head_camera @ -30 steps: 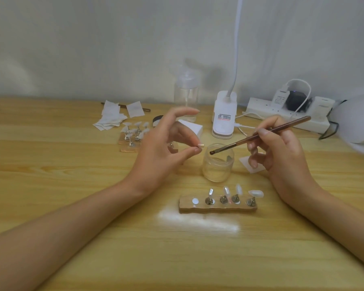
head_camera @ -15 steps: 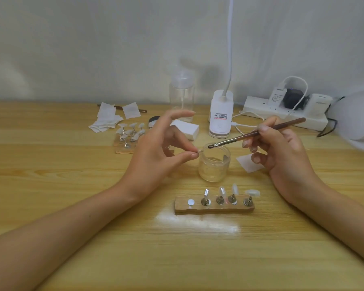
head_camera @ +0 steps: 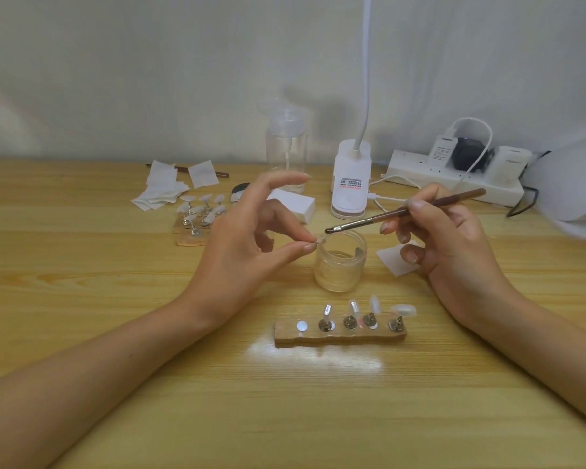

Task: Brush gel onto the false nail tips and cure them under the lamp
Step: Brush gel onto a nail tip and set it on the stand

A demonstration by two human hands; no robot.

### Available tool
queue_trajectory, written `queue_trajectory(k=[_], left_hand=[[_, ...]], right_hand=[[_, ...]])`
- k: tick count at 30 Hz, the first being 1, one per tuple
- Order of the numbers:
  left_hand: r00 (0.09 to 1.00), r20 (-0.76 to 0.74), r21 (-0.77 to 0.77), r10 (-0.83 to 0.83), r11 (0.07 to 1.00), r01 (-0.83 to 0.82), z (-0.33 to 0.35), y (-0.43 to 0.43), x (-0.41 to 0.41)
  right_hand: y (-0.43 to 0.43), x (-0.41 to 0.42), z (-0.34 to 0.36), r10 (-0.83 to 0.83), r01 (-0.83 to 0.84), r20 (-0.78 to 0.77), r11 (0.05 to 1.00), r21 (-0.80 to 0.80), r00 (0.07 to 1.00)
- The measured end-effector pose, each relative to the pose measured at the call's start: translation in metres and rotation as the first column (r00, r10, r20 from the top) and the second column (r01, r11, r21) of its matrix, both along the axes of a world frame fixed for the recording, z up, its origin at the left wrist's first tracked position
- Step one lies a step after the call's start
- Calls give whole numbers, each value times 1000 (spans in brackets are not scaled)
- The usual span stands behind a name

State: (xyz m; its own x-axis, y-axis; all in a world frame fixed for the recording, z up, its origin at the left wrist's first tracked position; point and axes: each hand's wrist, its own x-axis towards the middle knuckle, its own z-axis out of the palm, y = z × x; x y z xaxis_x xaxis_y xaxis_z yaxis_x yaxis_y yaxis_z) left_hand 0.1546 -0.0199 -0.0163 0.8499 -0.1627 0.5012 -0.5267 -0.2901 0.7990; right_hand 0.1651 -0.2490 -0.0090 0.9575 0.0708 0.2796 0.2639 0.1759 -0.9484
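Observation:
My left hand [head_camera: 247,231] pinches a small clear false nail tip [head_camera: 319,241] between thumb and a finger, just left of the open gel jar [head_camera: 340,264]. My right hand [head_camera: 444,238] holds a brown brush [head_camera: 403,213]; its dark bristle end touches the tip above the jar's rim. In front of the jar lies a wooden holder [head_camera: 340,335] with several metal stands bearing nail tips and one bare magnet spot at its left end. The white curing lamp [head_camera: 575,187] shows only partly at the right edge.
A second holder with nail tips [head_camera: 198,214] sits behind my left hand, beside white wipes [head_camera: 163,191]. A clear pump bottle [head_camera: 286,150], a white clip lamp [head_camera: 351,184] and a power strip [head_camera: 454,177] line the wall. A white pad [head_camera: 396,258] lies by my right hand.
The brush tip has come left and down to meet the nail tip pinched in my left hand. The view has shifted slightly; both hands stay over the jar.

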Motion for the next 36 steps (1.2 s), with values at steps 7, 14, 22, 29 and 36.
queue_trajectory(k=[7,14,22,29,36], left_hand=[[1000,18,2,-3,1000,3,1,0,-1],[999,32,20,6,1000,-6,1,0,-1],[999,51,32,9,999,-11,1,0,-1],[997,69,39,-18,999,16,0,0,0],[997,80,39,-24,999,21,0,1,0]], right_hand=[[1,-1,0,-44,44,-15,999,-7,999],[2,-2,0,-46,46,-5,998,-49,999],[3,-2,1,-46,46,5,997,-56,999],[4,-3,3,-3,5,29,998,-57,1000],[3,-4,4,-8,10,29,999,-43,1000]])
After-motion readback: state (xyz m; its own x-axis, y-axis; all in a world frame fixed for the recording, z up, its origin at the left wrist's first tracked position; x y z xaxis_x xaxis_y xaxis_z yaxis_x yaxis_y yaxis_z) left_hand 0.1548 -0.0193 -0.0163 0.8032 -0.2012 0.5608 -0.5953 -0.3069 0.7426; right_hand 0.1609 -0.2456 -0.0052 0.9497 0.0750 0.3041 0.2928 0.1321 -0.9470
